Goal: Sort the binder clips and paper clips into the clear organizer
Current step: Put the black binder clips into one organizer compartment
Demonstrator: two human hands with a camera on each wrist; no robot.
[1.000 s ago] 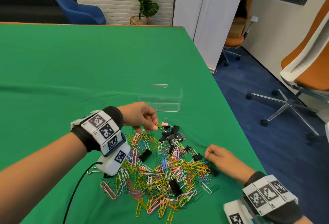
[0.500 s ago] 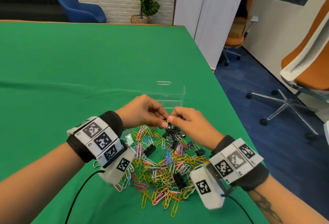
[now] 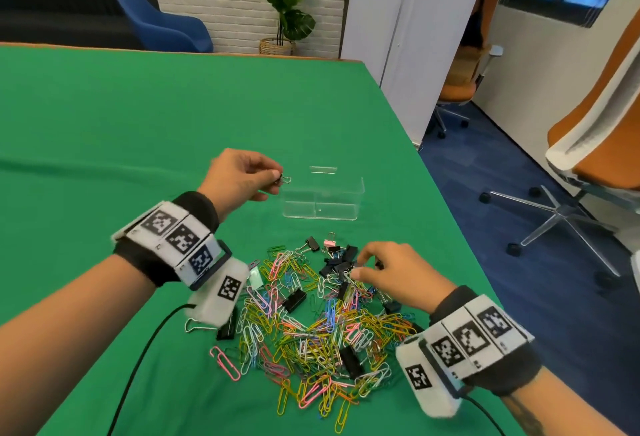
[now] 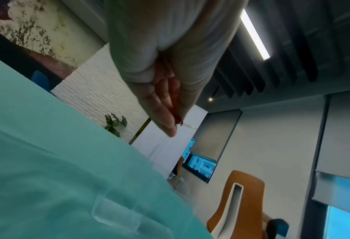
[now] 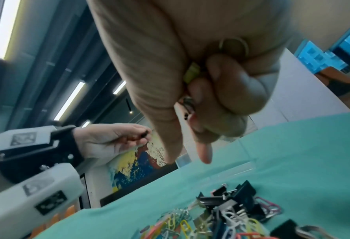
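Head view: left hand [image 3: 239, 177] pinches a small binder clip [image 3: 283, 179] just above the left edge of the clear organizer [image 3: 323, 197], which stands beyond the heap. Right hand [image 3: 398, 271], fingers curled around several small clips, hovers over the mixed pile of paper clips [image 3: 311, 324] and black binder clips [image 3: 337, 260] on green cloth [image 3: 138, 130]. Orange chairs [image 3: 595, 130] stand right.

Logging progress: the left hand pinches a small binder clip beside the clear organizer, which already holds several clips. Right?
Not quite: the head view shows the clear organizer empty. The left hand does pinch a small binder clip beside it.
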